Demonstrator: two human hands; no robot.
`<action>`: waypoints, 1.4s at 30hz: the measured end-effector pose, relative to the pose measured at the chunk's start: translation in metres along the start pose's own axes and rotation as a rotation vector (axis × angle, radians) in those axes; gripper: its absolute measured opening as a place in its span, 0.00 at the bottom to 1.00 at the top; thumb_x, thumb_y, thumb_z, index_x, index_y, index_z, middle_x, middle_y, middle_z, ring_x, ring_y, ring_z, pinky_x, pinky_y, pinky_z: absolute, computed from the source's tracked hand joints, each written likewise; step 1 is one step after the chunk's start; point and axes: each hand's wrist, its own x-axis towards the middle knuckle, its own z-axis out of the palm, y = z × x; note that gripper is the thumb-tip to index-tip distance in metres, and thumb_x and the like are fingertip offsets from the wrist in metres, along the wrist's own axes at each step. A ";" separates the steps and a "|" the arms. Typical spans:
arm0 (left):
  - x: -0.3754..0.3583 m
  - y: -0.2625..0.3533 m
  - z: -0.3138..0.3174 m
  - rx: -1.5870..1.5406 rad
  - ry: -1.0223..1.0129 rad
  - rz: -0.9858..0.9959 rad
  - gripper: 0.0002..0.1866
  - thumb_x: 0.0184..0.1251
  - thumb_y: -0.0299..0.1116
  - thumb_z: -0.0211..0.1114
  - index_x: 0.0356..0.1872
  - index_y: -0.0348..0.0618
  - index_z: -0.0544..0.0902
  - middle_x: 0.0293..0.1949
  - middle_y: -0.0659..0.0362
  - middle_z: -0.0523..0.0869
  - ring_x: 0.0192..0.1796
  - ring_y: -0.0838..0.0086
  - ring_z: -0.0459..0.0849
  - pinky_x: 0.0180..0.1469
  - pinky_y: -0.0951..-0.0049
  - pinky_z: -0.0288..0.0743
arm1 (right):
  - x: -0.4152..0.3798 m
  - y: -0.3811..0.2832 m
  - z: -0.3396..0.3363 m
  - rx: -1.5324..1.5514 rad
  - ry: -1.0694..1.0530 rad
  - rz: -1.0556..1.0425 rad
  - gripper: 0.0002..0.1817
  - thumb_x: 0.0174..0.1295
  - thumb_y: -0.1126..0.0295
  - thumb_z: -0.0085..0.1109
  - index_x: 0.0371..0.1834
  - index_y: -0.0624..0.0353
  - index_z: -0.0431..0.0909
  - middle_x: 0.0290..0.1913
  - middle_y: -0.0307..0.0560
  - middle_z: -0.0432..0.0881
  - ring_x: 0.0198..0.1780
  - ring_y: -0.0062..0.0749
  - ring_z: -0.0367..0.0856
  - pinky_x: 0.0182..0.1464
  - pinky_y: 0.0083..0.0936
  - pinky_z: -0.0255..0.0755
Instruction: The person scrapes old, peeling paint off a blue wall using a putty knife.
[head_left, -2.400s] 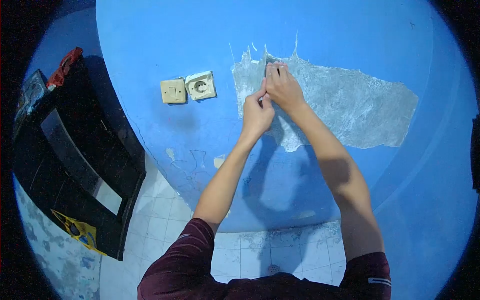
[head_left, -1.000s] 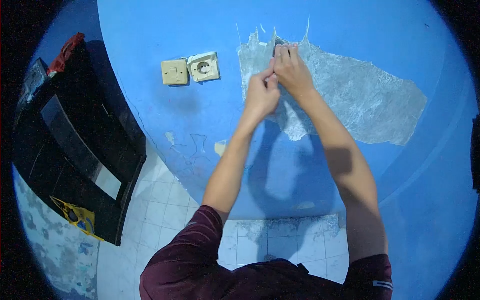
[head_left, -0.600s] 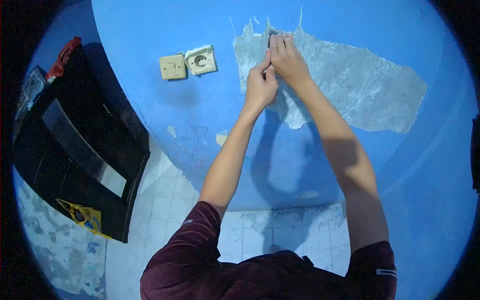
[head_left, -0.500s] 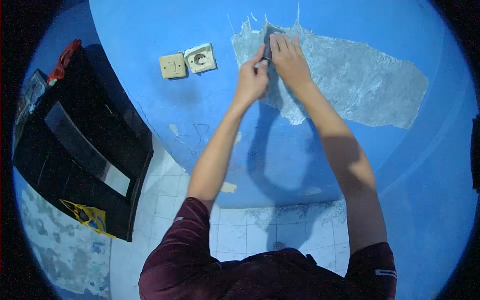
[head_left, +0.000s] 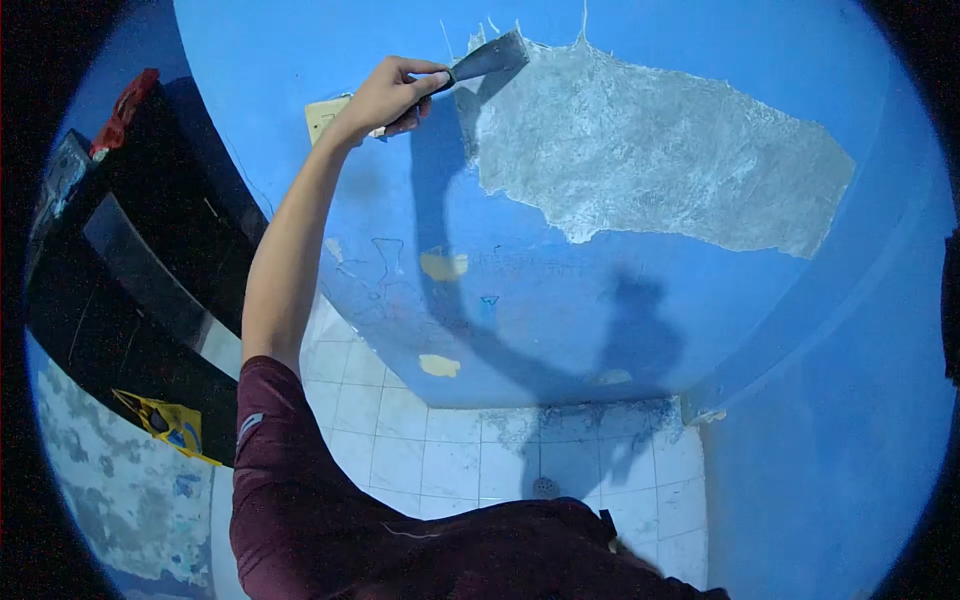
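My left hand [head_left: 400,95] is closed around the dark handle of a putty knife [head_left: 492,58]. The flat metal blade points right and up, its broad edge at the upper left of a bare grey patch [head_left: 650,150] on the blue wall [head_left: 560,310]. Ragged paint edges and thin peeled streaks run along the patch's top. Behind my left wrist, a cream light switch [head_left: 322,115] shows in part, while the socket beside it is mostly hidden. My right hand is out of view.
A black cabinet [head_left: 150,290] stands at the left, with a red cloth [head_left: 125,110] on top and a yellow bag [head_left: 175,425] at its lower end. White floor tiles [head_left: 450,465] with a round drain [head_left: 545,488] lie below the wall.
My right hand has left the wall and gone out of view. My left hand has moved left and up, holding the putty knife, whose blade now shows plainly.
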 end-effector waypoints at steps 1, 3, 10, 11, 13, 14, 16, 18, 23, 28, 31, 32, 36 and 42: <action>0.010 -0.013 -0.004 0.023 -0.004 0.066 0.18 0.72 0.41 0.60 0.54 0.40 0.84 0.19 0.61 0.78 0.12 0.83 0.72 0.11 0.79 0.61 | -0.026 0.007 0.009 0.056 -0.045 0.071 0.18 0.64 0.65 0.55 0.56 0.58 0.77 0.34 0.47 0.82 0.37 0.45 0.81 0.48 0.55 0.73; 0.012 0.000 -0.006 0.054 -0.026 0.068 0.18 0.73 0.40 0.60 0.56 0.39 0.83 0.18 0.63 0.76 0.13 0.83 0.71 0.12 0.80 0.60 | -0.060 0.012 0.016 0.131 -0.085 0.161 0.18 0.64 0.64 0.54 0.55 0.58 0.77 0.34 0.48 0.82 0.37 0.45 0.81 0.48 0.54 0.73; 0.031 0.019 -0.009 0.188 -0.069 0.063 0.19 0.72 0.41 0.61 0.57 0.40 0.82 0.18 0.64 0.76 0.13 0.84 0.70 0.12 0.80 0.60 | -0.047 -0.005 0.006 0.244 -0.001 0.130 0.16 0.67 0.60 0.51 0.52 0.55 0.79 0.34 0.50 0.83 0.38 0.45 0.82 0.46 0.49 0.75; 0.034 0.018 -0.008 0.226 -0.069 0.098 0.19 0.72 0.41 0.61 0.57 0.40 0.82 0.19 0.64 0.76 0.13 0.84 0.70 0.12 0.80 0.61 | -0.032 -0.010 0.002 0.242 0.023 0.087 0.16 0.67 0.60 0.51 0.51 0.55 0.79 0.34 0.50 0.83 0.38 0.45 0.82 0.46 0.48 0.75; 0.032 0.028 0.000 0.221 -0.064 0.089 0.19 0.72 0.41 0.61 0.56 0.40 0.83 0.19 0.64 0.76 0.13 0.84 0.70 0.12 0.79 0.61 | 0.003 -0.023 -0.006 0.236 0.089 -0.019 0.16 0.68 0.59 0.50 0.51 0.54 0.80 0.34 0.51 0.83 0.38 0.45 0.82 0.45 0.47 0.75; 0.029 0.034 0.004 0.217 -0.056 0.083 0.19 0.72 0.42 0.61 0.56 0.40 0.83 0.19 0.64 0.77 0.13 0.84 0.71 0.12 0.79 0.61 | 0.024 -0.029 -0.013 0.231 0.123 -0.074 0.16 0.68 0.58 0.50 0.50 0.54 0.80 0.35 0.51 0.83 0.38 0.45 0.82 0.45 0.46 0.75; 0.022 0.034 0.010 0.175 -0.047 0.069 0.18 0.72 0.42 0.61 0.53 0.39 0.84 0.19 0.64 0.76 0.13 0.83 0.71 0.12 0.78 0.61 | 0.062 -0.041 -0.025 0.213 0.189 -0.175 0.16 0.69 0.57 0.49 0.49 0.53 0.81 0.35 0.51 0.83 0.39 0.45 0.82 0.44 0.45 0.76; 0.012 0.029 0.022 0.115 -0.004 0.023 0.18 0.71 0.41 0.61 0.48 0.34 0.84 0.17 0.61 0.78 0.13 0.80 0.74 0.12 0.76 0.64 | 0.094 -0.047 -0.026 0.194 0.255 -0.261 0.16 0.70 0.56 0.48 0.48 0.52 0.81 0.35 0.52 0.84 0.39 0.45 0.82 0.44 0.43 0.76; -0.023 0.012 0.082 -0.305 0.152 -0.183 0.16 0.75 0.41 0.56 0.41 0.36 0.81 0.21 0.65 0.74 0.15 0.82 0.69 0.12 0.77 0.58 | 0.103 -0.218 -0.251 -0.154 0.569 -0.512 0.17 0.67 0.59 0.56 0.46 0.65 0.78 0.42 0.61 0.81 0.43 0.55 0.80 0.50 0.45 0.74; -0.023 0.027 0.131 -0.552 0.215 -0.190 0.16 0.77 0.42 0.53 0.41 0.36 0.77 0.22 0.62 0.74 0.17 0.81 0.69 0.14 0.77 0.60 | 0.025 -0.433 -0.520 0.224 1.151 -0.965 0.30 0.62 0.65 0.61 0.66 0.66 0.66 0.62 0.64 0.71 0.64 0.60 0.68 0.65 0.45 0.65; -0.019 0.037 0.145 -0.633 0.259 -0.206 0.17 0.78 0.43 0.50 0.42 0.36 0.74 0.23 0.61 0.74 0.18 0.80 0.69 0.16 0.76 0.60 | -0.020 -0.516 -0.615 0.083 1.401 -1.054 0.29 0.62 0.68 0.58 0.66 0.66 0.65 0.64 0.62 0.71 0.67 0.56 0.67 0.68 0.43 0.63; -0.019 0.038 0.147 -0.633 0.262 -0.206 0.17 0.78 0.43 0.50 0.42 0.36 0.74 0.23 0.61 0.74 0.18 0.80 0.69 0.16 0.76 0.60 | -0.024 -0.533 -0.634 0.025 1.472 -1.100 0.29 0.61 0.69 0.58 0.66 0.66 0.65 0.65 0.62 0.70 0.67 0.55 0.67 0.69 0.42 0.63; -0.020 0.043 0.148 -0.658 0.288 -0.272 0.16 0.79 0.42 0.48 0.41 0.37 0.74 0.21 0.62 0.71 0.17 0.80 0.65 0.16 0.75 0.58 | -0.014 -0.576 -0.675 -0.226 1.634 -1.085 0.29 0.58 0.70 0.59 0.64 0.68 0.67 0.64 0.60 0.72 0.66 0.51 0.70 0.68 0.40 0.65; -0.018 0.042 0.138 -0.626 0.235 -0.314 0.17 0.79 0.42 0.47 0.39 0.37 0.75 0.19 0.66 0.68 0.16 0.82 0.61 0.16 0.76 0.53 | -0.002 -0.604 -0.685 -0.548 1.894 -0.879 0.22 0.56 0.67 0.57 0.52 0.72 0.77 0.52 0.59 0.81 0.56 0.45 0.79 0.60 0.32 0.72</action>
